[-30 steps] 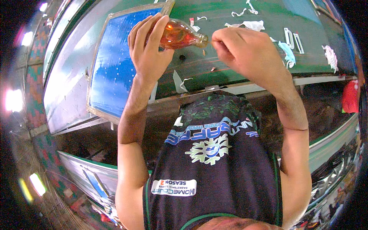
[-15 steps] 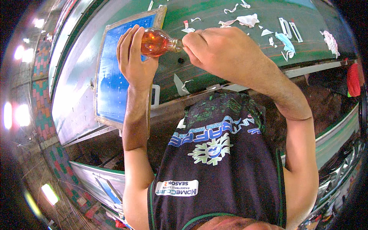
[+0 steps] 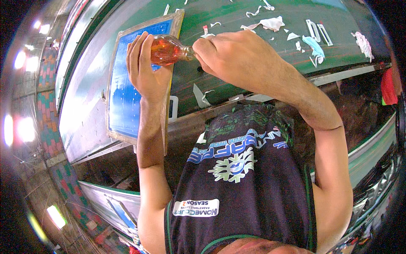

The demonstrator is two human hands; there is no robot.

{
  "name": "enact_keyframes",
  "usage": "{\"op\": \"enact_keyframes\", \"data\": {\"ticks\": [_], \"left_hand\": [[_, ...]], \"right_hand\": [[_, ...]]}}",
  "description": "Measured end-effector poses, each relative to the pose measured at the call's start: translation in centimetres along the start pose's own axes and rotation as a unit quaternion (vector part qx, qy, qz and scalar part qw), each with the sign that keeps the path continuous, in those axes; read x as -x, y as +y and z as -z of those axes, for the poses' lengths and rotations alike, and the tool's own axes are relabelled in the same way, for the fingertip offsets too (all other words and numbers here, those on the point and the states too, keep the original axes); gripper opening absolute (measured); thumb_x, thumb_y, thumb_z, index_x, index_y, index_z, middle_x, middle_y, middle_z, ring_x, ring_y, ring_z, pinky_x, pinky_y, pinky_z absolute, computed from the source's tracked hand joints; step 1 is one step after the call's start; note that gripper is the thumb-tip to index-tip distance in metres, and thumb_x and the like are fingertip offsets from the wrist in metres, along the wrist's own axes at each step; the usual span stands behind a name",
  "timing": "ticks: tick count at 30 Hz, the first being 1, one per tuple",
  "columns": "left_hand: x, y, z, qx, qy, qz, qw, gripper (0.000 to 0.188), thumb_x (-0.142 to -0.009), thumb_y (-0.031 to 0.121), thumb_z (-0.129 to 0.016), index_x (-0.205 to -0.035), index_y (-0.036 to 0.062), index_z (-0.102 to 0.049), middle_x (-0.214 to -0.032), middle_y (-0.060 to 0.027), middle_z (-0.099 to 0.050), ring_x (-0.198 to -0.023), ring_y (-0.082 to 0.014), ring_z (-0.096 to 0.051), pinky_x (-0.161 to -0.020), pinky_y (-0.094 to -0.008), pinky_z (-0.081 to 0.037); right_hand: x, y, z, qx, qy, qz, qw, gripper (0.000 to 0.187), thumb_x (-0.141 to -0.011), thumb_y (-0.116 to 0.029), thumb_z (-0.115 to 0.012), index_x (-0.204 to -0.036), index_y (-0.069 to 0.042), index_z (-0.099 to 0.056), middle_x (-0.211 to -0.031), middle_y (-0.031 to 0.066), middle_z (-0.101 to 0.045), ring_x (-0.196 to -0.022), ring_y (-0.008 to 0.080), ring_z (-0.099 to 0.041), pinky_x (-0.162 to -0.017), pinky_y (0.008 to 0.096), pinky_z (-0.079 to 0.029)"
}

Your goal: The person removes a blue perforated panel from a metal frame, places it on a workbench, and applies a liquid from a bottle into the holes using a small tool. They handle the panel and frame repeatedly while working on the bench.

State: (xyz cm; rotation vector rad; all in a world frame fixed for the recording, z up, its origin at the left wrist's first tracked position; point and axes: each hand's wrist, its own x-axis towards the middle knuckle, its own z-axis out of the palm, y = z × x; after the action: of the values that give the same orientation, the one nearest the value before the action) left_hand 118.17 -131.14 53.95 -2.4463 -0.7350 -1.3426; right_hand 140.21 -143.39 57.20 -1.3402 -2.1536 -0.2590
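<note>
A clear round-bodied bottle (image 3: 165, 50) with reddish-amber liquid lies on its side in the air over the table. My left hand (image 3: 143, 59) wraps its fingers around the bottle's base end. At the threaded neck my right hand (image 3: 224, 55) is closed, fingers pinched together at the mouth. Whatever those fingertips grip, a cap perhaps, is hidden behind the knuckles. Below the left hand, a framed blue screen (image 3: 124, 95) with a wooden border rests across the table edge.
The long green table (image 3: 237, 25) carries scraps of white paper (image 3: 272, 23), a light blue cloth strip (image 3: 314, 48), white rectangular cutouts (image 3: 319, 31) and a pink-white crumpled piece (image 3: 363, 45). Something red (image 3: 388, 86) hangs at the right. A second bench (image 3: 110, 194) stands lower left.
Both hands and the bottle have shifted slightly left together. The grip on the bottle and the pinch at its neck look the same.
</note>
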Motion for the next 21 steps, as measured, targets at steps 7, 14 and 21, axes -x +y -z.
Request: {"op": "enact_keyframes", "data": {"ticks": [7, 14, 21], "left_hand": [[0.3, 0.1, 0.7, 0.004, -0.003, 0.004, 1.000, 0.065, -0.063, 0.006, -0.091, -0.125, 0.0065, -0.070, -0.128, -0.0115, -0.071, -0.122, -0.0323, -0.065, -0.112, -0.0493, -0.047], [0.6, 0.2, 0.7, 0.002, -0.004, 0.005, 1.000, 0.066, -0.062, 0.005, -0.090, -0.125, 0.0072, -0.070, -0.129, -0.0111, -0.071, -0.122, -0.0319, -0.065, -0.112, -0.0494, -0.047], [1.1, 0.5, 0.3, 0.004, -0.030, 0.025, 0.999, 0.069, -0.060, 0.003, -0.089, -0.126, 0.0078, -0.069, -0.130, -0.0111, -0.070, -0.122, -0.0320, -0.065, -0.111, -0.0477, -0.048]], "right_hand": [[-0.2, -0.8, -0.6, 0.013, 0.010, 0.002, 1.000, 0.018, -0.093, -0.019, -0.070, -0.094, -0.006, -0.057, -0.076, 0.0089, -0.068, -0.074, 0.0254, -0.073, -0.063, 0.0374, -0.059], [0.2, -0.6, -0.3, 0.025, -0.005, 0.003, 1.000, 0.019, -0.093, -0.021, -0.069, -0.094, -0.006, -0.057, -0.076, 0.0091, -0.069, -0.074, 0.0256, -0.074, -0.061, 0.0383, -0.059], [0.4, 0.5, -0.3, -0.107, -0.011, -0.033, 0.994, 0.015, -0.096, -0.018, -0.066, -0.095, -0.004, -0.060, -0.071, 0.0111, -0.067, -0.066, 0.0268, -0.072, -0.059, 0.0388, -0.056]]}}
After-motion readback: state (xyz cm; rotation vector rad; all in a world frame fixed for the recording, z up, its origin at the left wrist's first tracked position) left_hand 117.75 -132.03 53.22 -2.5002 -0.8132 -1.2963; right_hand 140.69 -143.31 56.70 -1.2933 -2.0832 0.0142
